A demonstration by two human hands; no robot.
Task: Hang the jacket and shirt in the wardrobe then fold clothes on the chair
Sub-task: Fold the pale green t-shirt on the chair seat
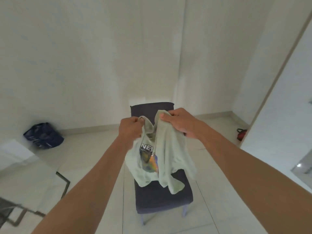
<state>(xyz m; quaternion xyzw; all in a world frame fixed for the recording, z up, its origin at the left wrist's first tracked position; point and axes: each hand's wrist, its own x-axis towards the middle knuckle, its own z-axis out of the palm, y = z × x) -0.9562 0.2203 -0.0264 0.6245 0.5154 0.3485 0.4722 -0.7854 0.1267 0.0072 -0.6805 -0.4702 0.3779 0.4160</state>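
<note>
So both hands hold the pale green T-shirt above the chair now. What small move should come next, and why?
Probably draw the left hand and right hand apart to spread the T-shirt. Both grip it near the collar, close together, so the cloth hangs bunched, its hem resting on the dark chair seat. Spread flat, it should fold more easily.

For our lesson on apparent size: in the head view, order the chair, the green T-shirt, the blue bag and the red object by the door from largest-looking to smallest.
1. chair
2. green T-shirt, close to the chair in apparent size and held nearer the camera, so unsure
3. blue bag
4. red object
</note>
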